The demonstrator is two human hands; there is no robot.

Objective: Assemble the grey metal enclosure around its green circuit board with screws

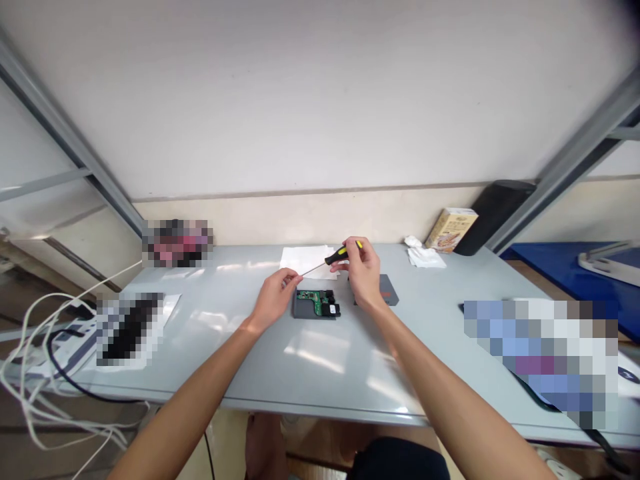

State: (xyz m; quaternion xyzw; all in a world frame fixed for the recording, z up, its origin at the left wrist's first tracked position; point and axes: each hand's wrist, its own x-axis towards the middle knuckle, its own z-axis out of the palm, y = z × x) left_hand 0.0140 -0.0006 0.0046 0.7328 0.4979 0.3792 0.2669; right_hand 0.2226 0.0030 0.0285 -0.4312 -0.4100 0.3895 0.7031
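My right hand is closed round the black and yellow handle of a screwdriver. The shaft slants down to the left, and the thumb and fingers of my left hand pinch its tip. Whether anything small sits at that tip cannot be seen. Just below lies a grey plastic case with a green circuit board and black connectors exposed. A flat dark grey piece with orange marking rests partly behind my right wrist. White paper sheets lie behind my hands.
At the back right stand a yellow box, crumpled tissue and a black cylinder. White cables tangle at the left edge. Blurred-out items lie on both sides of the grey table. A wall rises behind.
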